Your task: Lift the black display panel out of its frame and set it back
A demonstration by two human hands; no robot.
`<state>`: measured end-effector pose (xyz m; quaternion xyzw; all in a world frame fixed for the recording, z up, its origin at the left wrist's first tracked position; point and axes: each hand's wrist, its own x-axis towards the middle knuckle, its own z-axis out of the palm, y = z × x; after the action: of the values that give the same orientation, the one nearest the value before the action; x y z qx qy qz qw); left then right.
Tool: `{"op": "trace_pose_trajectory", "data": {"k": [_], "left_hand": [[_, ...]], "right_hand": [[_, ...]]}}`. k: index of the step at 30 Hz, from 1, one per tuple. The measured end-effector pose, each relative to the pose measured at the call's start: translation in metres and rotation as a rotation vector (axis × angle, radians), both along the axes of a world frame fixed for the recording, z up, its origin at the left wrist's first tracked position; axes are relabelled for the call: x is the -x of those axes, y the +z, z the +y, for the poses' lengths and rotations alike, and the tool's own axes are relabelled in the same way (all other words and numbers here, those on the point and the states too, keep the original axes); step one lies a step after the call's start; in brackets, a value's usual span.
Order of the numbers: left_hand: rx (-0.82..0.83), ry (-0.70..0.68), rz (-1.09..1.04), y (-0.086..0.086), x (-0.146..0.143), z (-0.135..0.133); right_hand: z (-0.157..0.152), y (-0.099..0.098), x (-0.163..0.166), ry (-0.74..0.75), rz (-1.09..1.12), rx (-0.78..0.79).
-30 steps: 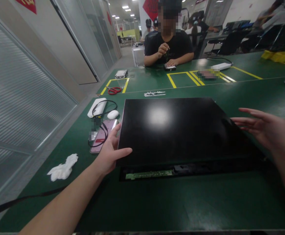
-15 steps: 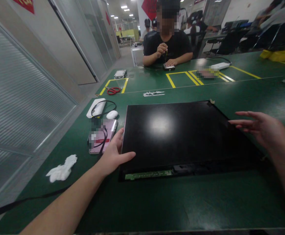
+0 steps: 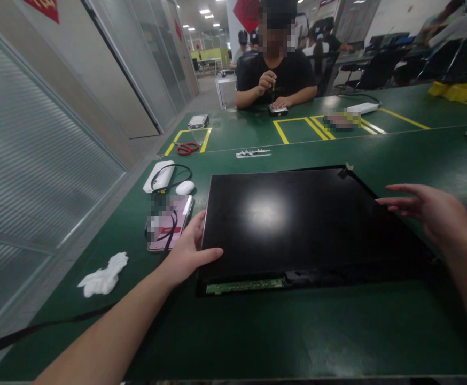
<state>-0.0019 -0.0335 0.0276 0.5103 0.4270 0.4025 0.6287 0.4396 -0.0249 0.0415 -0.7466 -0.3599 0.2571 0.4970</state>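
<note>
A black LCD screen panel (image 3: 305, 214) lies at a slight skew across the green table, with a green circuit strip (image 3: 245, 286) showing along its near edge. My left hand (image 3: 187, 248) grips the panel's left edge, thumb on top and the other fingers at the side, their tips partly hidden. At the opposite side, my right hand (image 3: 429, 211) has its fingers stretched out, the tips close to the panel's right edge; whether they touch it I cannot tell. A dark frame edge shows behind the panel, with a small pale tab (image 3: 349, 167) at the far right corner.
Left of the panel are a pink phone (image 3: 173, 224) with a black cord, a white mouse-like object (image 3: 185, 187), a white device (image 3: 159, 176) and crumpled tissue (image 3: 104, 275). Red scissors (image 3: 187, 148) lie farther back. Across the table a person (image 3: 275, 80) works on a small device.
The panel's far left corner has shifted very slightly, and a bit more of the dark edge behind it shows. Both hands keep nearly the same pose.
</note>
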Motion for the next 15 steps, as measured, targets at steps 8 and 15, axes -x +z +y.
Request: {"op": "trace_pose_trajectory", "data": {"k": [8,15], "left_hand": [[0.074,0.097,-0.074,0.003,-0.006,0.0],[0.036,0.014,-0.091,-0.001,-0.006,0.002]], "right_hand": [[-0.002,0.001,0.003,0.04,-0.166,0.037],[-0.007,0.007,0.014,0.125,-0.21,0.067]]}}
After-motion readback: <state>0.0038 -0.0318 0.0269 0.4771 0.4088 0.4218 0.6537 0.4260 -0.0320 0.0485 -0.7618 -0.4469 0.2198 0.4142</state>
